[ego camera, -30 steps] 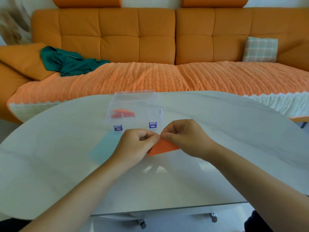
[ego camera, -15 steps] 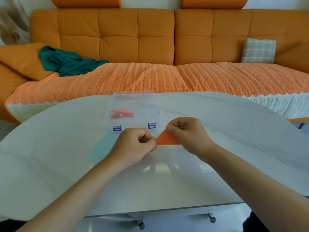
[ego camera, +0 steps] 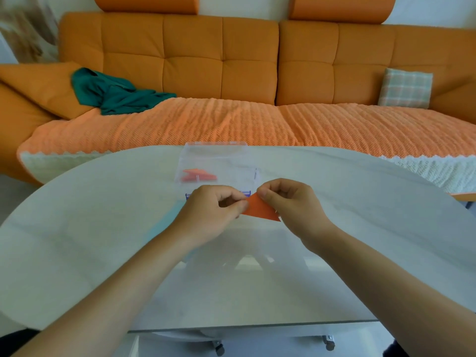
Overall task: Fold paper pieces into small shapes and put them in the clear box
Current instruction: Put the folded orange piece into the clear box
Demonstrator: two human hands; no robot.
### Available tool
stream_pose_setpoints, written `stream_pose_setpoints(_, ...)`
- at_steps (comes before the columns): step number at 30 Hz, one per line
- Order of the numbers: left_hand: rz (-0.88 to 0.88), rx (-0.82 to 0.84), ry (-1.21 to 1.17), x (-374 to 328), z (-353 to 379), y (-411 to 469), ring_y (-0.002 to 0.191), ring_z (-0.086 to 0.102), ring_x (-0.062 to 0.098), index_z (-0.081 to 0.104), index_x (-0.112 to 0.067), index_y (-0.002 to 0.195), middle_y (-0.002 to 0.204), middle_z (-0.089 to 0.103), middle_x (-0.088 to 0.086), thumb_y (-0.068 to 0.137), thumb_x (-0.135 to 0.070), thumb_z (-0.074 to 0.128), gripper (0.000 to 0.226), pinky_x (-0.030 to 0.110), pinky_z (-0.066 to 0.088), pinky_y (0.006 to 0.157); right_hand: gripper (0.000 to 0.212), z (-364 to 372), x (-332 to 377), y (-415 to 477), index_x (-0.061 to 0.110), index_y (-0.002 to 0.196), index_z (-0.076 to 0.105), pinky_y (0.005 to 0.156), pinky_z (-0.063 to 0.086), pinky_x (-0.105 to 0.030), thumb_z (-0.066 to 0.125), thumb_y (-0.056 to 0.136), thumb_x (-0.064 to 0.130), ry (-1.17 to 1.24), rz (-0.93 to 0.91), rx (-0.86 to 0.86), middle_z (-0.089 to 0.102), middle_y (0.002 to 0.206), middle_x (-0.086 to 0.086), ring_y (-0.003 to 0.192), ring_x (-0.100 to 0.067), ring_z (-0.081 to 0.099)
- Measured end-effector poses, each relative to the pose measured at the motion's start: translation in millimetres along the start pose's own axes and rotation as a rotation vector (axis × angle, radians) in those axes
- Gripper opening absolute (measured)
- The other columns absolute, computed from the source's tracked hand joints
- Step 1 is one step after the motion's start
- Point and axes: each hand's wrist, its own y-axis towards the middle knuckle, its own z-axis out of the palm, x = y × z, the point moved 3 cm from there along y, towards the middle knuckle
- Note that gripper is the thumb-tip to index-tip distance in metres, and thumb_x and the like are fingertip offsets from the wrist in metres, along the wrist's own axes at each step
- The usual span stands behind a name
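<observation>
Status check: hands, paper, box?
Left hand and right hand both pinch the orange paper, a folded triangle. Clear box just behind, orange piece inside. Nothing between hands and box.

1 head-worn wide-angle view looks forward and down, close over the table (ego camera: 90, 240).

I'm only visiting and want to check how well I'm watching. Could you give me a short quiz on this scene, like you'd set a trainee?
1. True or false: the left hand and the right hand both pinch the orange paper.
2. What lies inside the clear box? A) folded orange shapes B) scissors C) coins
3. Fill in: the green cloth lies on the ____.
Key: 1 true; 2 A; 3 sofa.
</observation>
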Motion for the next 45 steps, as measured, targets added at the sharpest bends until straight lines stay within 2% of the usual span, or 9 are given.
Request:
stream_pose_setpoints(6,0.042,-0.114,-0.021,12,-29,13,0.061,0.064,0.01,0.075,-0.022,0.072,0.076,0.071,-0.004,0.086,-0.02,0.073,0.014,0.043,0.058,0.076,0.012,9,9,10,0.02,0.076,0.075,0.052,0.042,-0.015,0.073,0.087,0.021,-0.153,0.012,0.059,0.063,0.058,0.006,0.055,-0.008,0.053)
stream_pose_setpoints(11,0.012,-0.114,0.26,31,-65,29,0.064,0.065,0.003,0.065,-0.028,0.059,0.079,0.073,-0.017,0.09,-0.03,0.068,0.032,0.026,0.05,0.063,0.012,25,26,51,0.015,0.078,0.075,0.042,0.035,-0.01,0.07,0.089,0.018,-0.245,-0.024,-0.032,0.058,0.048,0.014,0.044,0.001,0.048)
stream_pose_setpoints(14,-0.021,-0.212,0.354,53,-90,41,0.075,0.066,0.017,0.07,-0.017,0.071,0.074,0.07,-0.012,0.092,-0.028,0.064,0.024,0.036,0.05,0.067,0.011,38,37,86,0.017,0.083,0.075,0.043,0.04,-0.015,0.07,0.09,0.023,-0.283,-0.029,-0.057,0.061,0.059,0.009,0.051,-0.004,0.052)
stream_pose_setpoints(17,0.041,-0.222,0.455,68,-96,50,0.102,0.059,0.02,0.073,-0.019,0.098,0.1,0.069,-0.002,0.093,-0.025,0.061,0.015,0.034,0.046,0.088,0.009,59,41,118,0.016,0.086,0.075,0.049,0.045,-0.02,0.071,0.09,0.023,-0.316,-0.042,-0.034,0.063,0.067,0.004,0.061,-0.012,0.055)
stream_pose_setpoints(23,0.023,-0.086,0.495,90,-87,50,0.136,0.031,0.019,0.046,-0.019,0.141,0.143,0.043,-0.001,0.098,-0.04,0.05,0.048,0.032,0.031,0.106,0.021,99,31,160,0.003,0.096,0.075,0.059,0.046,-0.025,0.067,0.092,0.022,-0.467,0.059,0.091,0.062,0.073,-0.002,0.068,-0.015,0.054)
stream_pose_setpoints(30,0.071,-0.07,0.509,97,-87,54,0.133,0.033,0.014,0.044,-0.023,0.142,0.143,0.042,-0.011,0.098,-0.049,0.046,0.051,0.036,0.039,0.104,0.023,116,11,175,0.002,0.103,0.075,0.082,0.057,-0.038,0.068,0.091,0.02,-0.668,0.101,0.207,0.073,0.105,-0.016,0.078,-0.018,0.059)
stream_pose_setpoints(36,0.046,-0.026,0.519,98,-82,60,0.126,0.042,0.013,0.046,-0.029,0.14,0.138,0.048,-0.013,0.097,-0.051,0.045,0.048,0.042,0.043,0.101,0.019,120,15,178,0.013,0.101,0.077,0.083,0.059,-0.034,0.071,0.088,0.025,-0.843,0.038,0.203,0.075,0.103,-0.003,0.089,-0.018,0.069)
stream_pose_setpoints(40,0.041,-0.021,0.535,96,-84,61,0.127,0.041,0.013,0.047,-0.029,0.14,0.138,0.049,-0.011,0.097,-0.052,0.045,0.049,0.042,0.044,0.101,0.028,122,25,160,0.028,0.104,0.075,0.074,0.056,-0.027,0.05,0.095,0.02,-0.793,-0.093,0.252,0.071,0.105,0.011,0.085,-0.012,0.066)
stream_pose_setpoints(45,0.023,-0.007,0.512,95,-83,61,0.131,0.038,0.013,0.046,-0.025,0.141,0.142,0.047,-0.011,0.097,-0.052,0.045,0.051,0.042,0.042,0.102,0.037,129,20,143,0.025,0.107,0.075,0.098,0.05,-0.036,0.041,0.093,0.027,-0.777,-0.082,0.424,0.07,0.12,0.002,0.111,-0.021,0.06)
